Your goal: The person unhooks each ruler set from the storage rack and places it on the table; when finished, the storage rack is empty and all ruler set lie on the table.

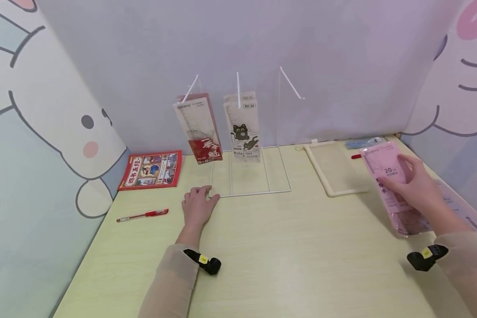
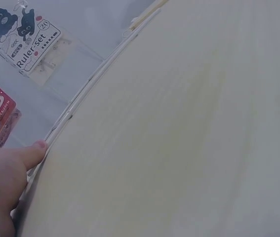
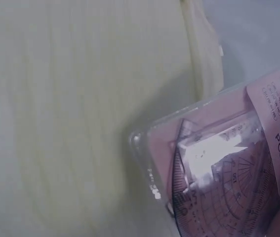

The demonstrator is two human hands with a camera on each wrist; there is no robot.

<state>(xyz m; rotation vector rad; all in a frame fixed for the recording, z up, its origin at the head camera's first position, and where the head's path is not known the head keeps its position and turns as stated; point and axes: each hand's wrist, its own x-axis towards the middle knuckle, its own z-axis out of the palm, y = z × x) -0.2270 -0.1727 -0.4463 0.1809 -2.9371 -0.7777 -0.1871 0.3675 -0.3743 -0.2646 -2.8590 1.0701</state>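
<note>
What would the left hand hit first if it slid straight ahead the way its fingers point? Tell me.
Most likely the white wire rack: the left hand lies flat on the table with its fingers already at the rack's front left corner. Beyond that hangs the red ruler pack, though depth is hard to judge.

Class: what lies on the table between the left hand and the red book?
Only bare table lies between left hand and red book in the head view; the pen sits lower.
</note>
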